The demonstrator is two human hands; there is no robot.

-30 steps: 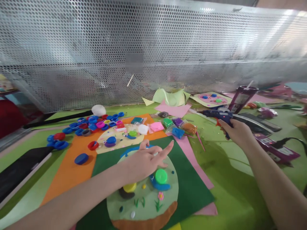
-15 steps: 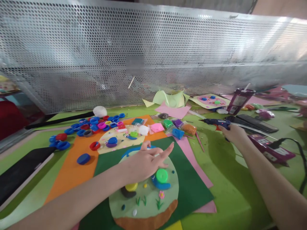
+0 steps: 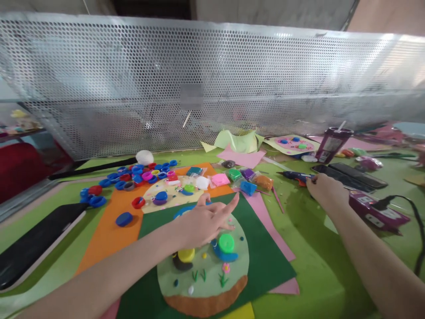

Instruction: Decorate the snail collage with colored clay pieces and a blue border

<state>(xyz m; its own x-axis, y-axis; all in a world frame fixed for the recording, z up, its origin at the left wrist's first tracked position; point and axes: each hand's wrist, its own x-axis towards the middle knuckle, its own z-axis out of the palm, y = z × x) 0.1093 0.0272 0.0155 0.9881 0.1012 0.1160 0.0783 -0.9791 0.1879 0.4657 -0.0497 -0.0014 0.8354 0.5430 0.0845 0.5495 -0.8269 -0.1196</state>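
My left hand (image 3: 207, 221) hovers over a pale green rounded cutout (image 3: 212, 283) on a dark green sheet (image 3: 265, 252). Its fingers are spread, with nothing held. Near it on the cutout are a blue clay snail with a green bottle cap (image 3: 226, 243) as shell and a dark one with a yellow cap (image 3: 186, 254). A pink clay flower (image 3: 226, 267) and a brown clay strip (image 3: 206, 303) sit lower down. At the right, my right hand (image 3: 327, 190) has its fingers closed at the rear of a blue hot glue gun (image 3: 294, 176); its grip is partly hidden.
Loose bottle caps (image 3: 146, 176) lie at the back left, near a black tablet-like slab (image 3: 36, 243). Clay packets (image 3: 248, 188) lie mid-table. A purple tumbler (image 3: 333, 146), phones (image 3: 358, 175) and a purple power strip (image 3: 375, 210) with a cord are at the right. A perforated metal panel (image 3: 133, 88) stands behind.
The view has tilted up slightly. My right hand has slid back toward the rear of the glue gun. My left hand stays over the cutout, fingers still spread.
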